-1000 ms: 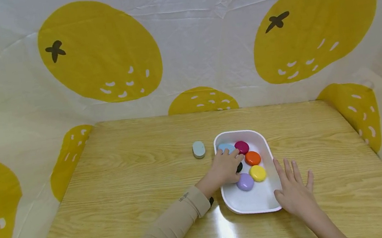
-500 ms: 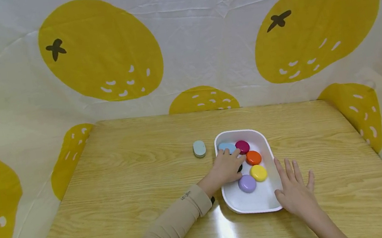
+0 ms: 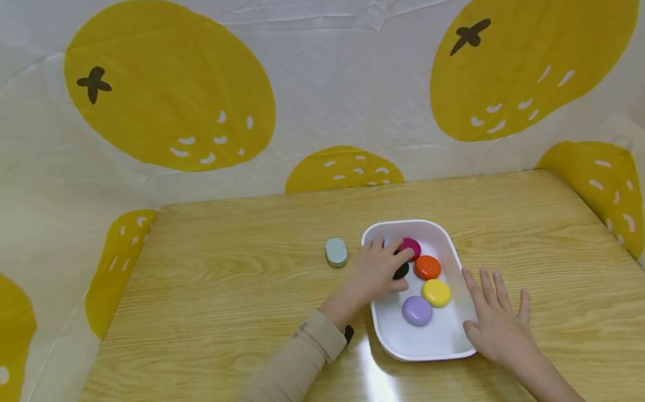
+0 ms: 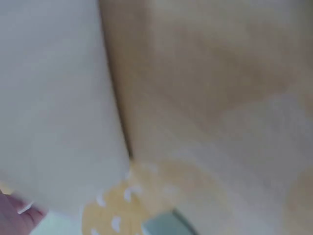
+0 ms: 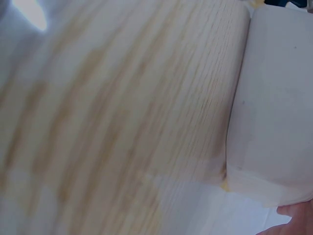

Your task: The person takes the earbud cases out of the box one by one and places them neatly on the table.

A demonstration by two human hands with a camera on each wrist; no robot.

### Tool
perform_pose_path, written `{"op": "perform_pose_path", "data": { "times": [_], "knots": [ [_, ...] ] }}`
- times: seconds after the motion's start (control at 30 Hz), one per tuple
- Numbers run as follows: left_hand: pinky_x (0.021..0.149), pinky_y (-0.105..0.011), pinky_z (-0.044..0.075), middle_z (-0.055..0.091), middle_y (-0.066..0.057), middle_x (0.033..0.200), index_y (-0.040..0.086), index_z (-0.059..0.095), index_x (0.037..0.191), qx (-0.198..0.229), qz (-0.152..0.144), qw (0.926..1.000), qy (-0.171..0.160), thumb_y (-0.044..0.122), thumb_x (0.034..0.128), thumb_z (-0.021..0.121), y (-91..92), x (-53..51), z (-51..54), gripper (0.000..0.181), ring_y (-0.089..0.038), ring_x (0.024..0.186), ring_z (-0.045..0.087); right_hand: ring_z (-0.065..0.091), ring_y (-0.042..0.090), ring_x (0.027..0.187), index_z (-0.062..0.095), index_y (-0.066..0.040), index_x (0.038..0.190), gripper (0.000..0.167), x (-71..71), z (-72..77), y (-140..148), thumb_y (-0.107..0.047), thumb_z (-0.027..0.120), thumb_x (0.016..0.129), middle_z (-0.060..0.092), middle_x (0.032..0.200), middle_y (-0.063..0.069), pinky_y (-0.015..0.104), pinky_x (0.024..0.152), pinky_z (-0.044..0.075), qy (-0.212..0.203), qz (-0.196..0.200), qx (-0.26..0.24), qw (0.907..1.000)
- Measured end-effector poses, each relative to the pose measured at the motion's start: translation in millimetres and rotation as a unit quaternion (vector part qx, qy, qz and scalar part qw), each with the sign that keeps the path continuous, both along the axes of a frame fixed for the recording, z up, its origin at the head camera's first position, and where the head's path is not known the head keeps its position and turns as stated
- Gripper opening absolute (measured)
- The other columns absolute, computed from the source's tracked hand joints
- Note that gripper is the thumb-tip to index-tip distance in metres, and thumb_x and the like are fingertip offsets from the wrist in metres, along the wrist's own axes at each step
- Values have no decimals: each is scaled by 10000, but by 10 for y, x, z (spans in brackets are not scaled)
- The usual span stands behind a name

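Note:
A white rectangular tray (image 3: pixel 434 343) holds several glossy rounded discs. My left hand (image 3: pixel 375 269) reaches over its left side, thumb and forefinger around a black disc (image 3: pixel 400 270). Its fingers mostly cover a light blue piece at the far left corner. A crimson disc (image 3: pixel 411 247) lies just beyond the forefinger. Nearby in the tray are an orange disc (image 3: pixel 428 267), a yellow disc (image 3: pixel 436 293) and a lilac disc (image 3: pixel 417 310). My right hand (image 3: pixel 500 327) rests against the tray's right rim, fingers straight and spread.
A pale grey-green oval block (image 3: pixel 336 252) stands on the wooden table (image 3: pixel 215 279), left of the tray. White cloth with yellow fruit prints (image 3: pixel 167 85) hangs behind and at both sides. Both wrist views are blurred and largely filled by tray wall and wood grain.
The left hand has shifted slightly back and left, and the black disc between its thumb and forefinger has moved away from me. The light blue piece is now mostly covered. The right hand stays put.

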State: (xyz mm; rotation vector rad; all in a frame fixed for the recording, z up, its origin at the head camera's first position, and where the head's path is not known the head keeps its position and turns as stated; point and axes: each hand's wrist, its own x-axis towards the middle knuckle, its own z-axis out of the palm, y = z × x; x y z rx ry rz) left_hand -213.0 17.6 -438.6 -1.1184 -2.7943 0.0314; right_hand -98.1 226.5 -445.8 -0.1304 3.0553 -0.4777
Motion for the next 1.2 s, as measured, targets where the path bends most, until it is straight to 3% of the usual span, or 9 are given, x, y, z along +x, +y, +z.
{"op": "perform_pose_path", "data": {
  "times": [0.2,0.37,0.53,0.77,0.93,1.07,1.2],
  "knots": [
    [894,-381,397,434,-33,1282,233,496,1263,498,-158,9985,-179,399,809,619,-335,-155,181,499,-259,1046,420,5,446,1346,70,-127,1474,804,5,0,0,-156,491,789,94,1458,302,669,955,-130,33,-1,-19,10000],
    [902,-436,371,440,-91,1272,162,515,1239,935,-280,9950,-226,316,803,666,-693,-290,188,486,-302,1025,417,0,448,1346,67,-126,1474,799,4,0,-6,-161,492,798,89,1459,302,667,953,-137,-5,-5,-33,10000],
    [890,-460,368,456,-106,1207,132,530,1187,991,-411,9942,-68,282,791,699,-1051,-379,110,456,-307,981,425,-2,446,1347,64,-124,1474,801,4,4,-10,-165,491,798,87,1460,301,665,954,-141,-36,-6,-28,10000],
    [931,-462,353,442,-117,1266,117,512,1229,508,-365,9975,-340,279,795,698,-1394,-411,-86,499,-313,1060,420,5,446,1346,61,-124,1474,807,2,9,-6,-162,487,790,85,1461,300,670,954,-129,-24,5,-6,10000],
    [910,-427,366,433,-92,1250,124,501,1241,85,-369,9987,-328,322,773,700,-1519,-417,-180,545,-293,1034,427,13,445,1346,66,-126,1473,798,-4,8,-1,-164,489,797,90,1463,294,675,953,-119,-48,5,42,10000],
    [844,-404,391,428,-73,1175,129,516,1192,54,-504,9982,-321,325,755,715,-1558,-431,-211,519,-259,952,421,14,441,1347,75,-124,1472,799,10,27,-2,-158,499,796,88,1464,292,675,952,-117,-100,0,49,9999],
    [843,-401,411,433,-78,1195,123,510,1211,-42,-498,9977,-458,319,775,701,-1572,-428,-223,515,-257,975,430,17,440,1348,77,-122,1472,800,15,31,-3,-158,496,792,96,1462,294,677,952,-115,-53,1,13,10000]
  ]
}}
